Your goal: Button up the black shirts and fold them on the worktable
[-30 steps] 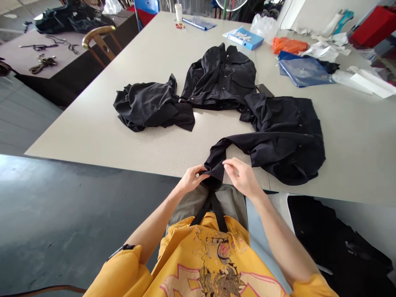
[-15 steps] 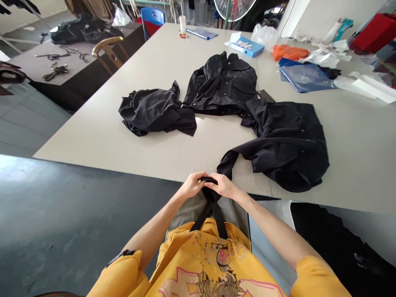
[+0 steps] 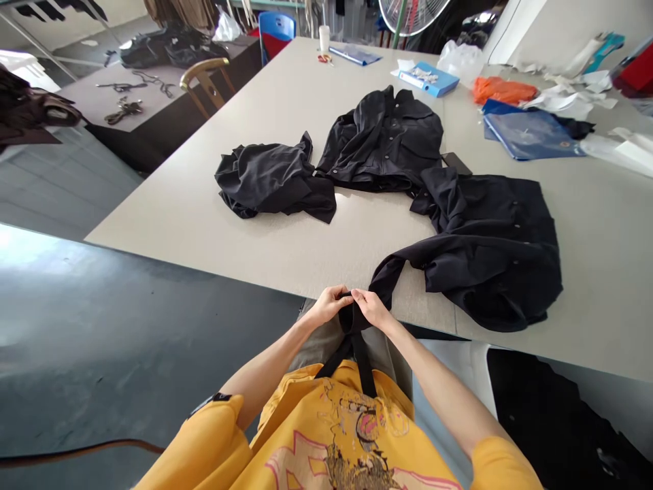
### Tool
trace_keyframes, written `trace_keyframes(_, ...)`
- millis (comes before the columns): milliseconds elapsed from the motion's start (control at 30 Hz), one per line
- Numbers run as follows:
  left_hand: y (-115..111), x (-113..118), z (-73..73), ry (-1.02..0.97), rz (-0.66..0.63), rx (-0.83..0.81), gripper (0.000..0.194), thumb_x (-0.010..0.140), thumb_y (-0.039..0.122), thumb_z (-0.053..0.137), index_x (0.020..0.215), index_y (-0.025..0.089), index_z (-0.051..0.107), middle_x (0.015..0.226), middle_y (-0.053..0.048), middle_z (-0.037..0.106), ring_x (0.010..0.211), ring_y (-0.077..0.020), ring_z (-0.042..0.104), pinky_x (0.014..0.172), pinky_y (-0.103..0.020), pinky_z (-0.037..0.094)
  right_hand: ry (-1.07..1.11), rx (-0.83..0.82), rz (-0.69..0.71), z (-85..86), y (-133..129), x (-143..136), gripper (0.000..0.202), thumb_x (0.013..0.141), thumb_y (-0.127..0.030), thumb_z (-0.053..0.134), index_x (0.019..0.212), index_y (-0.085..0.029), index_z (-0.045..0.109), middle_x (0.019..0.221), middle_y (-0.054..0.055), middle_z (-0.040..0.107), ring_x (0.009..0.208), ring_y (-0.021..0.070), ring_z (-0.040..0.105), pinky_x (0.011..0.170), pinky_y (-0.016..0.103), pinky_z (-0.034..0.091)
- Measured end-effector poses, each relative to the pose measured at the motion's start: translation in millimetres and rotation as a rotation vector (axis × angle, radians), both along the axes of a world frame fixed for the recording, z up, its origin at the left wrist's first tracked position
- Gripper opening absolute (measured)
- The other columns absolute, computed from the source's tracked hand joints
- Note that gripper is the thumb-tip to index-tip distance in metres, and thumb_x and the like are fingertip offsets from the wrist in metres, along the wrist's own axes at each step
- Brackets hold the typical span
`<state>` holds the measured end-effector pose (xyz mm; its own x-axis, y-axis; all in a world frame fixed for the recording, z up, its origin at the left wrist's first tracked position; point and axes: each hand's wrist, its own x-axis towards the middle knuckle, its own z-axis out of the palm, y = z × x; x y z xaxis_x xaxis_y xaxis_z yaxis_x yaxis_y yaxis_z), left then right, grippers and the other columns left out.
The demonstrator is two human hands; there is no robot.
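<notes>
A black garment lies on the right part of the table, one sleeve stretching down over the near edge to my hands. My left hand pinches the sleeve's end from the left. Close beside it, my right hand grips the same sleeve end, thumb on top. The cuff hangs between them over my lap. Farther back lies a buttoned black jacket, its lower edge meeting the first garment. To the left is a crumpled black garment.
On the pale table are a dark phone, blue folders, an orange bag, a blue binder and scissors. A wooden chair stands at the left edge. Black cloth lies below the table at right.
The view has turned slightly left, so the table's contents appear farther right. My hands remain on the sleeve end, with the fingers slightly shifted and the cuff hanging more visibly between them.
</notes>
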<state>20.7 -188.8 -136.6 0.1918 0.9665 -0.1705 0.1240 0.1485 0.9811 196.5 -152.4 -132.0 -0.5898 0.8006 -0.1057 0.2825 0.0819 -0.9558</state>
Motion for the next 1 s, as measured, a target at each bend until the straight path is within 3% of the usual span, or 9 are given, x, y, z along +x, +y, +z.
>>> trace_keyframes(200,2.0,-3.8,11.0,0.262,-0.033,0.067,0.032,0.089,0.042,0.056,0.07,0.017,0.05,0.061,0.005,0.043,0.058,-0.0101,0.036,0.056,-0.024,0.027,-0.108,0.078,0.013,6.6,0.4,-1.2,0.04,0.099,-0.054,0.042,0.075,-0.022,0.048,0.069,-0.002,0.052,0.065,0.0159,0.049,0.065,0.03,0.037)
trace_keyframes(333,5.7,-6.5,23.7,0.455,-0.164,0.107,0.02,0.09,0.032,0.052,0.075,0.019,0.054,0.065,0.002,0.052,0.058,-0.0123,0.044,0.057,-0.026,0.029,-0.058,-0.029,0.097,10.7,2.2,2.5,0.034,0.098,-0.05,0.049,0.086,-0.02,0.061,0.085,0.002,0.066,0.079,0.0189,0.059,0.075,0.031,0.044)
trace_keyframes(467,14.5,-10.6,34.9,0.498,-0.27,0.119,0.028,0.094,0.041,0.052,0.075,0.02,0.056,0.063,0.001,0.052,0.055,-0.0137,0.044,0.057,-0.027,0.03,0.077,-0.203,0.087,9.0,4.2,5.3,0.037,0.097,-0.052,0.051,0.095,-0.02,0.069,0.099,0.004,0.073,0.093,0.0215,0.064,0.087,0.033,0.047)
trace_keyframes(567,18.3,-12.4,38.2,0.446,-0.309,0.08,0.035,0.092,0.051,0.055,0.078,0.02,0.059,0.065,0.001,0.055,0.056,-0.0146,0.046,0.057,-0.028,0.032,0.168,-0.336,0.03,4.9,4.0,6.1,0.042,0.096,-0.057,0.051,0.092,-0.02,0.07,0.095,0.004,0.073,0.091,0.0214,0.065,0.085,0.032,0.048)
trace_keyframes(667,14.6,-5.9,34.7,0.342,-0.222,0.064,0.038,0.095,0.055,0.05,0.085,0.019,0.06,0.073,-0.001,0.059,0.064,-0.0164,0.052,0.061,-0.028,0.037,0.173,-0.281,-0.068,1.8,2.0,3.4,0.046,0.094,-0.06,0.05,0.085,-0.019,0.068,0.087,0.004,0.071,0.084,0.0203,0.063,0.08,0.031,0.048)
trace_keyframes(867,4.0,27.2,24.6,0.171,0.183,0.067,0.038,0.098,0.052,0.042,0.083,0.019,0.054,0.082,-0.001,0.06,0.077,-0.0154,0.054,0.073,-0.028,0.042,-0.001,0.047,-0.38,3.9,-9.7,-16.4,0.043,0.097,-0.055,0.039,0.076,-0.022,0.057,0.073,0.005,0.065,0.07,0.0204,0.056,0.067,0.031,0.044)
trace_keyframes(1000,5.4,36.9,24.4,0.079,0.219,0.018,0.047,0.094,0.059,0.045,0.073,0.018,0.051,0.07,0.001,0.056,0.069,-0.0138,0.048,0.067,-0.027,0.04,-0.072,0.115,-0.516,7.3,-18.2,-27.2,0.039,0.099,-0.049,0.034,0.074,-0.024,0.049,0.069,0.005,0.061,0.063,0.0207,0.053,0.063,0.032,0.041)
